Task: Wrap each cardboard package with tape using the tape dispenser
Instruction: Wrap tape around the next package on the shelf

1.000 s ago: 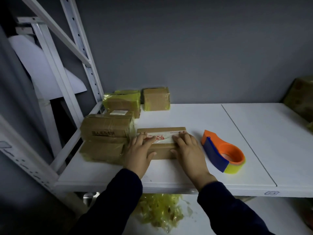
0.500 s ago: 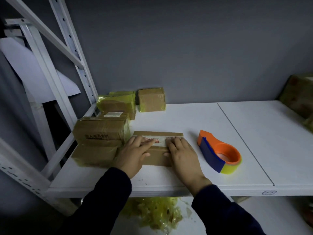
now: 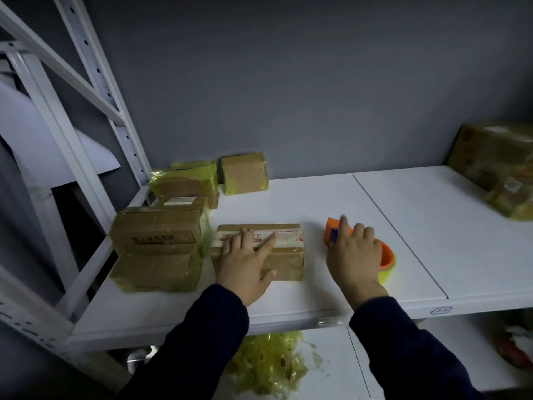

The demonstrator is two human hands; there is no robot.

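What differs from half a second ago: the right hand (image 3: 356, 255) has come off the box (image 3: 288, 256) and gone to the tape dispenser (image 3: 386, 259). The left hand (image 3: 245, 265) has stayed on the box. Box and dispenser look to lie where they did.
Left hand: lies flat, palm down, on top of the box with fingers spread. The forefinger stretches right along the white-and-red printed strip (image 3: 288, 235), and the thumb hangs over the near face.
Right hand: lies over the dispenser and hides most of it. The forefinger reaches forward and the other fingers bend over the top. It is blurred, so I cannot tell whether it has a real grip.
Hands to each other: apart, one on each thing, with bare shelf between them.
Sleeves: dark, and both reach in from the near edge.
Box: brown cardboard, lying flat near the front of the white shelf (image 3: 432, 226), just right of the stack.
Tape dispenser: orange with a blue part at its far end and a yellow roll (image 3: 388, 275) at its near end. It stands on the shelf near the right side of the box, not touching it.
Stack (image 3: 158, 229): two brown boxes, one on the other, at the left edge of the shelf.
Back boxes (image 3: 245, 174): several with yellow tape, by the grey wall.
Right edge: a big wrapped package (image 3: 496, 157).
Under the shelf: a heap of yellow tape scraps (image 3: 268, 368).
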